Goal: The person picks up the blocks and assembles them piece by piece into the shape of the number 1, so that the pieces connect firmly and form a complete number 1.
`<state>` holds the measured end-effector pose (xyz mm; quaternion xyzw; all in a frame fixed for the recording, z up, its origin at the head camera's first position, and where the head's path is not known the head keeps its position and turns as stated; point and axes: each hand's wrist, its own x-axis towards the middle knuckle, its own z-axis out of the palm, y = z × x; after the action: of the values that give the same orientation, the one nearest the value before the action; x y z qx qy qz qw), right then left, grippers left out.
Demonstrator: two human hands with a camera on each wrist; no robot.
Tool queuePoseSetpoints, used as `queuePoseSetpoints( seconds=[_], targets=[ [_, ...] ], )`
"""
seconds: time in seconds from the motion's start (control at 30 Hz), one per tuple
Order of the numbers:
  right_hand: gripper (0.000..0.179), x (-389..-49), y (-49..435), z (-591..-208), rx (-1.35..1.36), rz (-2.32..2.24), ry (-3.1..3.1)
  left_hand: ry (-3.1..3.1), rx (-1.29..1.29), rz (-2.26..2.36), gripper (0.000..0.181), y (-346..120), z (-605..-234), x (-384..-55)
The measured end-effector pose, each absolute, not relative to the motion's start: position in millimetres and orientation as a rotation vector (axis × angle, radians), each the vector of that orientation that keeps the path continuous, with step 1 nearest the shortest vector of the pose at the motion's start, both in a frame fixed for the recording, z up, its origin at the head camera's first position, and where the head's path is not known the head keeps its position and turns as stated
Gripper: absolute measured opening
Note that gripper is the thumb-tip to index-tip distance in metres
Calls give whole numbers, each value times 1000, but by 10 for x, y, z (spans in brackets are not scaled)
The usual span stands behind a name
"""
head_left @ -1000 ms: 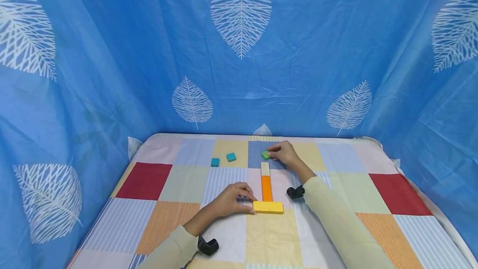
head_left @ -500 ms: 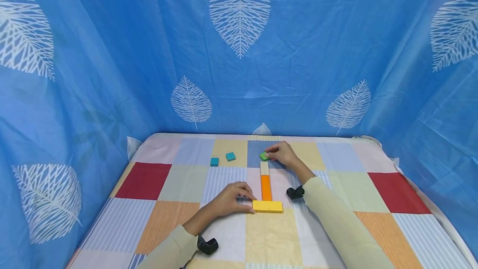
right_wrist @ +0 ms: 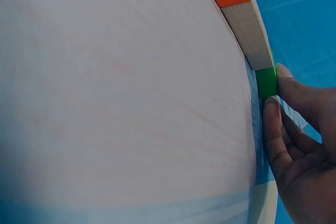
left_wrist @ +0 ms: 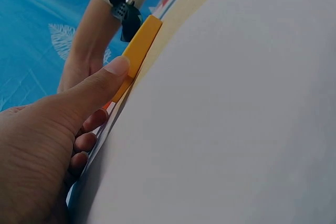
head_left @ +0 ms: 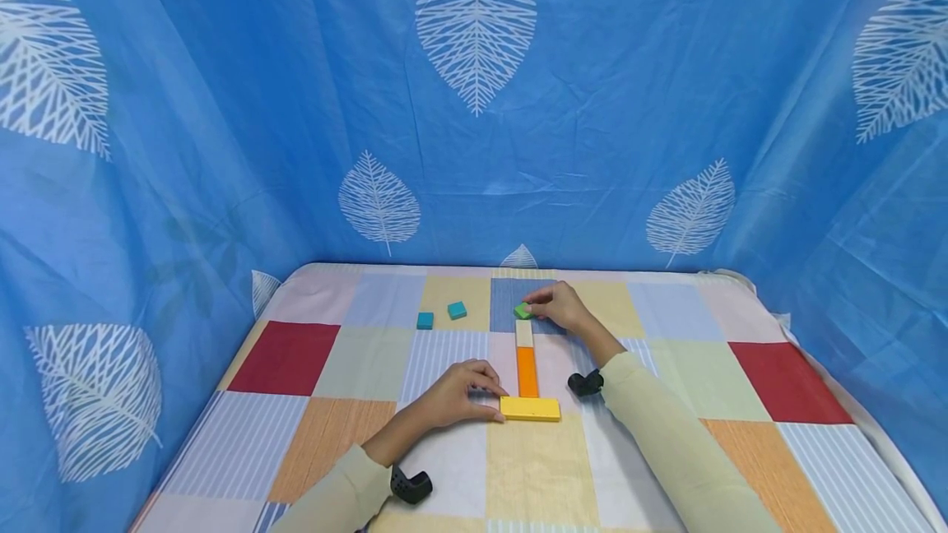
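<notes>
A yellow rectangular block [head_left: 530, 410] lies crosswise at the near end of a row of blocks. My left hand [head_left: 457, 396] holds its left end between thumb and index finger; the thumb [left_wrist: 118, 66] shows on its side in the left wrist view. From the yellow block's middle, an orange block [head_left: 527, 372] runs away from me, followed by a pale wooden block [head_left: 524, 333]. At the far end my right hand [head_left: 559, 306] pinches a small green block [head_left: 522, 311]. In the right wrist view the green block [right_wrist: 266, 82] meets the wooden block's end.
Two small teal blocks, one farther left [head_left: 425, 321] and one nearer the row [head_left: 457, 310], lie left of the far end. A patchwork cloth [head_left: 366, 360] covers the table. Blue leaf-patterned curtains [head_left: 592, 105] hang behind and on both sides.
The green block has moved slightly left and toward me, up to the wooden block's far end, with my right hand. My left hand stays at the yellow block.
</notes>
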<state>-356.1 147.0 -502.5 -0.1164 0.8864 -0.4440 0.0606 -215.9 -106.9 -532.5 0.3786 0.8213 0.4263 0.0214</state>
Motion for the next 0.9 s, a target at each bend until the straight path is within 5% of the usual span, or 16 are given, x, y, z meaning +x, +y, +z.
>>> queuePoseSetpoints(
  seconds=[0.9],
  targets=[
    [19, -3547, 1492, -5061, -383, -1369, 2672, 2541, 1166, 1325, 27, -1061, -5331, -2169]
  ],
)
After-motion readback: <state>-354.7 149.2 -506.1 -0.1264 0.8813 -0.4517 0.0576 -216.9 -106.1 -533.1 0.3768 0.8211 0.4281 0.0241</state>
